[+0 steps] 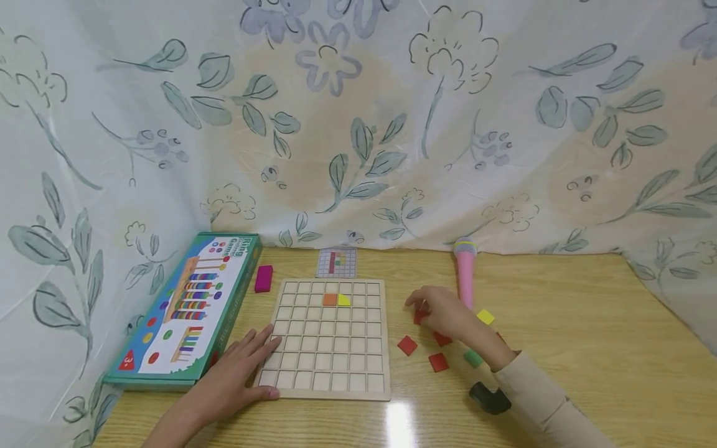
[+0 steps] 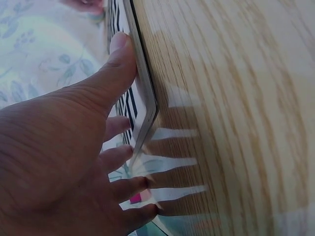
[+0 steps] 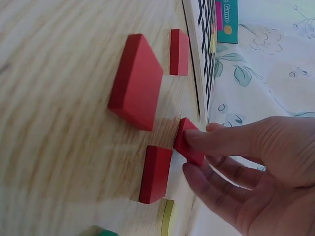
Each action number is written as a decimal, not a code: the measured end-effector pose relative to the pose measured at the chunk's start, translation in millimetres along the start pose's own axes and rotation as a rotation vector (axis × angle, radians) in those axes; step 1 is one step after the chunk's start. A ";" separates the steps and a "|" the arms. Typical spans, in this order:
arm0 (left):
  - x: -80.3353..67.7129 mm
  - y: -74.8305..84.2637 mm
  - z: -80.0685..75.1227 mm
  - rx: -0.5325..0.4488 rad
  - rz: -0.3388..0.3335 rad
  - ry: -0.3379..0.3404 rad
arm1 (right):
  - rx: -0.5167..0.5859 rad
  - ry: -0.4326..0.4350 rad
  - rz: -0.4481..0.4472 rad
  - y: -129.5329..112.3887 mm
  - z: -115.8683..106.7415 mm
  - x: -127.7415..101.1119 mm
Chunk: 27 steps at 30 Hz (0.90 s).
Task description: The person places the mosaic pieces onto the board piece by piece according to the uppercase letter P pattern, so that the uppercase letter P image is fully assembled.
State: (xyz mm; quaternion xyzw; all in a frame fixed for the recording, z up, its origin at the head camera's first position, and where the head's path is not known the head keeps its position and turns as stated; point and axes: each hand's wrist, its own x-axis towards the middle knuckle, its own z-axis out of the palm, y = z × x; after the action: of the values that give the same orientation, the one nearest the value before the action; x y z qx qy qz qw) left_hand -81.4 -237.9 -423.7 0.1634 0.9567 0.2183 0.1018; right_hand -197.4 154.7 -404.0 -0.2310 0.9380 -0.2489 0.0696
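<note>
Here, at the far left of the head view, a green game box [image 1: 185, 311] lies flat along the table's edge, with a magenta block [image 1: 264, 278] just beside its upper right corner. The left hand [image 1: 238, 373] rests low in the frame, fingers straight and spread over the lower left corner of the wooden grid board [image 1: 327, 367], thumb along its near edge, gripping nothing. In the board's upper rows sit an orange tile [image 1: 330, 299] and a yellow tile [image 1: 343, 300], touching. A pattern card [image 1: 337, 262] lies just above the board. Right of centre, the right hand [image 1: 442, 314] pinches a red square tile [image 3: 188, 142] between thumb and fingertips, off the board's right edge. More red tiles [image 1: 407, 345] lie near it, and a pink toy microphone [image 1: 465, 270] stands beyond
</note>
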 end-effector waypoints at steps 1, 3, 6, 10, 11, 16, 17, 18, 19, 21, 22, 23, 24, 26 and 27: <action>-0.2 0.4 -0.2 -0.005 0.001 0.000 | 0.006 0.005 -0.002 -0.4 -0.1 0.7; -1.0 1.1 -0.6 -0.007 0.013 0.004 | 0.018 0.017 -0.010 -1.1 -0.4 2.9; -1.8 1.1 -0.9 -0.002 0.033 0.013 | 0.032 0.032 -0.033 -4.6 -1.9 8.6; -1.6 0.3 0.1 -0.008 0.025 0.014 | 0.028 0.040 -0.097 -17.5 -3.8 22.1; -1.5 -0.3 0.6 -0.009 0.021 0.014 | 0.028 0.040 -0.109 -22.2 -3.5 26.3; -3.7 -3.7 2.1 -0.009 -0.008 0.000 | 0.094 0.007 -0.209 -43.7 7.5 49.3; -4.3 -4.3 2.3 -0.012 -0.014 -0.003 | 0.111 -0.007 -0.223 -47.3 10.5 53.8; -4.8 -4.6 2.5 -0.014 -0.017 -0.006 | 0.128 -0.020 -0.235 -50.6 13.5 58.2; -4.9 -4.9 2.6 -0.014 -0.018 -0.006 | 0.143 -0.030 -0.235 -53.7 16.6 62.4; -4.0 -4.7 2.3 -0.016 -0.013 0.000 | 0.162 -0.041 -0.232 -60.2 21.4 70.1; -3.5 -4.5 2.0 -0.019 -0.008 0.004 | 0.164 -0.043 -0.233 -63.6 23.4 73.4; -2.8 -4.1 1.7 -0.018 -0.003 0.006 | 0.171 -0.043 -0.237 -66.6 25.6 76.9; -2.1 -3.7 1.3 -0.019 0.002 0.007 | 0.179 -0.040 -0.244 -69.6 27.9 80.5; -0.9 -2.8 0.5 -0.021 0.007 0.009 | 0.197 -0.031 -0.263 -75.9 31.9 86.8; -0.3 -2.4 0.3 -0.022 0.011 0.008 | 0.209 -0.026 -0.267 -78.9 34.0 89.8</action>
State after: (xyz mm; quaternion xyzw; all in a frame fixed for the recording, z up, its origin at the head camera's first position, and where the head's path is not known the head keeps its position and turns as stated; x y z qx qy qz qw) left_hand -81.7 -240.0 -425.0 0.1668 0.9537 0.2302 0.0984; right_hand -237.0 37.2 -395.5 -0.3482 0.8670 -0.3493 0.0718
